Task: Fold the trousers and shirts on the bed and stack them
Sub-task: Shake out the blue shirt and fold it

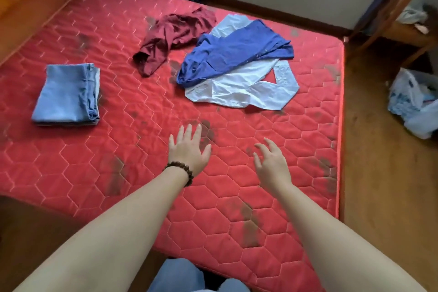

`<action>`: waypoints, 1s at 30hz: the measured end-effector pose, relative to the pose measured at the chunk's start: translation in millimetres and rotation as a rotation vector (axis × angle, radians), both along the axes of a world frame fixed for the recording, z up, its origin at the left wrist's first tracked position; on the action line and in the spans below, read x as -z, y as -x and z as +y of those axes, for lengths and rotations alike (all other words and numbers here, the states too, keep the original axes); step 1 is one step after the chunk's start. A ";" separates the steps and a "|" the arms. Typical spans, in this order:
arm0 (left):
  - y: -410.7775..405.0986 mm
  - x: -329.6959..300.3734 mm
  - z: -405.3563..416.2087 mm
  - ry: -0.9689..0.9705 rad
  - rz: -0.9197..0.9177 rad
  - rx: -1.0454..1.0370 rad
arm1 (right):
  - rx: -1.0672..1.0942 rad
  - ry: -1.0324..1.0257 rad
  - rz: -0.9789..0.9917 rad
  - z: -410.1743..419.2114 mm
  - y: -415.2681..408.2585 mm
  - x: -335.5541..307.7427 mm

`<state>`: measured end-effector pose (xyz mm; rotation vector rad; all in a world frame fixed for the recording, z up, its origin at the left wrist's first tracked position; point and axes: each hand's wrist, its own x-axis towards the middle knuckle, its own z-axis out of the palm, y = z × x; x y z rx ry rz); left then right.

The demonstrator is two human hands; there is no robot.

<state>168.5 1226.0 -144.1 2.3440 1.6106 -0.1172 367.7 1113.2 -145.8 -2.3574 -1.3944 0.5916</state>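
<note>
Clearly both hands over the red bed, holding nothing: left hand spread flat, right hand loosely curled. Folded light-blue stack far left. Crumpled maroon garment beside blue garment, half hiding white shirt; bed's left corner cut off.

Red mattress w/ pale hexagon quilt stitching, dark grey smudges. On it: light blue folded stack at left; maroon garment mid-far; royal blue garment over pale blue-white shirt. Brown bead bracelet.
</note>
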 end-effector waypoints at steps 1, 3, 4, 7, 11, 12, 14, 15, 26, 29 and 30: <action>-2.3 5.3 8.1 0.005 0.000 -0.001 | -0.015 0.009 -0.003 11.1 -2.8 5.6; -6.9 19.1 28.4 0.010 0.007 0.003 | -0.037 0.034 -0.005 36.0 -7.7 18.8; -9.4 28.1 39.9 0.007 0.010 0.003 | -0.050 0.041 -0.004 49.5 -9.9 27.3; -16.5 68.7 82.0 0.001 0.016 0.003 | -0.089 0.050 -0.014 100.0 -16.0 62.9; -33.1 152.2 144.0 0.024 0.043 -0.001 | -0.154 0.092 -0.053 171.5 -27.9 136.9; -38.6 176.0 160.2 0.027 0.048 -0.006 | -0.174 0.097 -0.070 189.2 -33.0 159.4; -50.1 221.0 194.7 0.022 0.050 -0.008 | -0.205 0.098 -0.118 224.0 -46.0 204.6; -56.6 241.6 212.7 0.014 0.046 -0.002 | -0.220 0.101 -0.153 241.2 -54.3 226.4; -125.6 388.6 350.9 -0.053 -0.026 0.262 | -0.378 0.271 -0.375 361.6 -146.0 379.5; -128.9 404.0 351.2 -0.145 -0.184 0.187 | -0.279 0.096 -0.375 361.2 -141.7 393.5; -130.9 404.0 352.4 -0.166 -0.227 0.179 | -0.234 0.011 -0.358 361.7 -138.7 394.9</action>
